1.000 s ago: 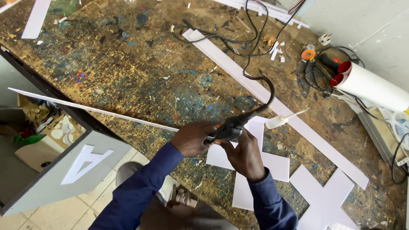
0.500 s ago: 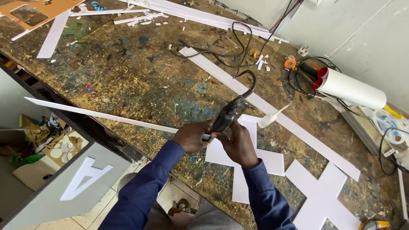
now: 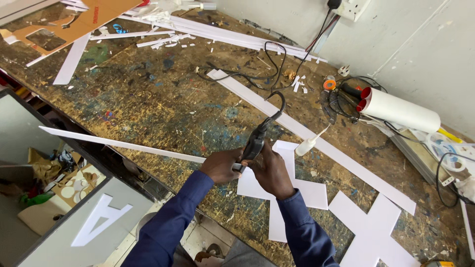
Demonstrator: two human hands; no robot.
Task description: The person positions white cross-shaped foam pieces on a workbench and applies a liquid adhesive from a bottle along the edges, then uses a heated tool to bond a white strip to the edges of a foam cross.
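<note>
- Tabletop [image 3: 148,109]: a paint-flecked work surface is carrying everything; offcuts and long white slats are lying toward its far edge, and cut white pieces are gathering along its near edge.
- Long white strip [image 3: 316,143]: lying diagonally from the middle of the tabletop toward the near right corner, apart from both hands.
- White tube [image 3: 403,110]: resting on its side by the right edge, next to coiled cables.
- White cross-shaped sheet [image 3: 297,190]: lying flat at the near edge, directly beneath the hands. Its outline is appearing fully cut; a second cross [image 3: 371,232] is lying just beside it, nearer the right corner. Whether any trimming is remaining cannot be told.
- Thin white slat [image 3: 118,144]: reaching from the left hand out past the near left edge.
- Left hand [image 3: 222,165]: its grip is closing around the near end of the thin white slat and touching the tool's butt.
- Right hand [image 3: 271,170]: its grip is wrapping tightly around the lower body of the corded black hand tool [image 3: 256,141], fingers pressed together, tool tilting upward over the cross-shaped sheet.
</note>
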